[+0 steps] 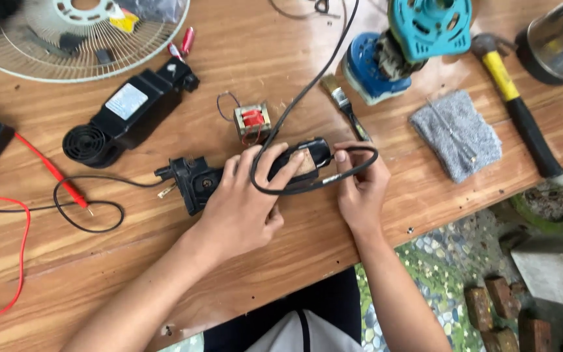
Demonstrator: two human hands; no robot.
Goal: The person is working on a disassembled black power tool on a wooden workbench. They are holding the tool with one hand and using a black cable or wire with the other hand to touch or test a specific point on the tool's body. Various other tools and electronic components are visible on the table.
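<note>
Wooden workbench with a repair in hand. The left hand is lying across a black open appliance housing, fingers curled over its middle and pressing it flat to the wood so it cannot slide. The right hand is closing thumb and forefinger on the black cord, which is looping just beyond the fingertips and running away up the bench. Beyond the left hand, the matching black cover is lying apart, and further still a white fan guard is resting flat. Beyond the right hand a blue-and-teal motor unit is standing; outward of it are a grey cloth and a yellow-handled hammer. Just past the knuckles of both hands a small transformer and a paintbrush are crowding the cord's path. Outward of the left hand, red and black probe leads are trailing.
</note>
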